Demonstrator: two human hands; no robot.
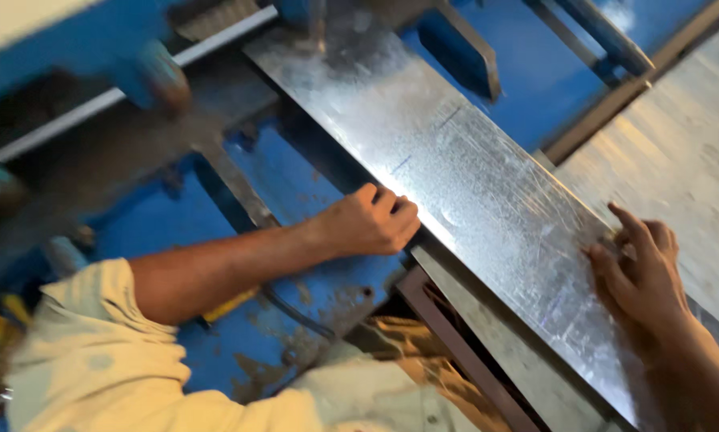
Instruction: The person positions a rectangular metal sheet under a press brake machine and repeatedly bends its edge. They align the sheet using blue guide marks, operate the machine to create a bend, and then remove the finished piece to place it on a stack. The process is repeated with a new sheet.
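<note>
A long shiny galvanized metal sheet [455,160] lies slanted across a blue machine [295,192], running from the upper middle to the lower right. My left hand [371,222] is curled over the sheet's near edge, gripping it. My right hand [643,268] rests flat with spread fingers on the sheet's right side, pressing on its far edge. Thin blue pen marks show on the sheet.
The blue machine frame has a dark slot and a pale bar [111,100] at the upper left. A second grey metal sheet or table surface [679,152] lies to the right. A brown metal rail [455,344] runs under the sheet's near edge.
</note>
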